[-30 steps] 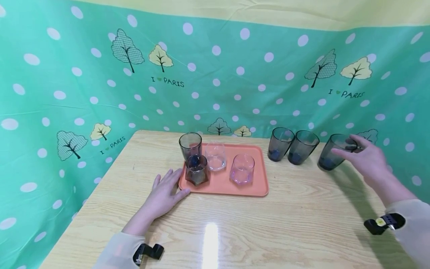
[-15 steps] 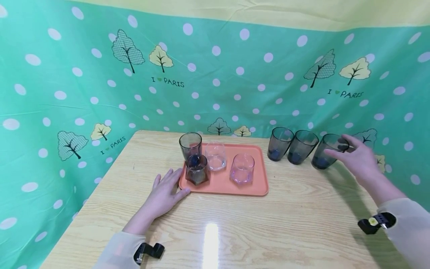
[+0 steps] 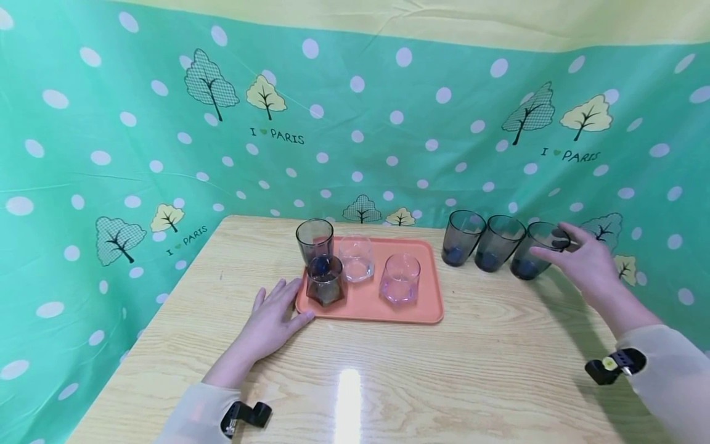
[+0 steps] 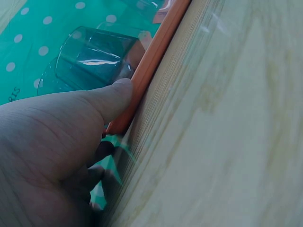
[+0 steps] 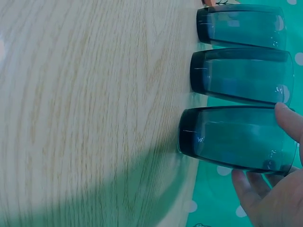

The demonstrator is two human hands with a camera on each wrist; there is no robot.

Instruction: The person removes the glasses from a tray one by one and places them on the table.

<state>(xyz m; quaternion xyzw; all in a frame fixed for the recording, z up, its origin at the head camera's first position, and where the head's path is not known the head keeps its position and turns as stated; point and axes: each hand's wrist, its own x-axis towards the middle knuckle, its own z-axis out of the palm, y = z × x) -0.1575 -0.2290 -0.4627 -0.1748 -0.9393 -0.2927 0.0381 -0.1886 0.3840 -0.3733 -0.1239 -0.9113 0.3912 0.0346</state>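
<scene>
My right hand [image 3: 593,266] holds a tall smoky-blue drinking glass [image 3: 528,262] near its rim, thumb on one side and fingers on the other. The glass stands upright on the table, at the right end of a row with two matching glasses, the middle glass [image 3: 497,246] and the left glass [image 3: 462,239]. My left hand [image 3: 270,322] lies at the left front corner of a pink tray [image 3: 383,310], its fingers extended. In the left wrist view, the thumb [image 4: 116,97] touches the tray's rim.
On the tray are a dark faceted glass [image 3: 326,288], a clear glass [image 3: 356,262] and a pink-tinted glass [image 3: 400,283]. A tall smoky glass [image 3: 314,237] stands at its left back. A green dotted cloth [image 3: 355,154] hangs behind the wooden table [image 3: 444,376].
My right hand has moved left with the tall glass, closing the gap to the other two in the row. My left hand has stayed at the tray corner.
</scene>
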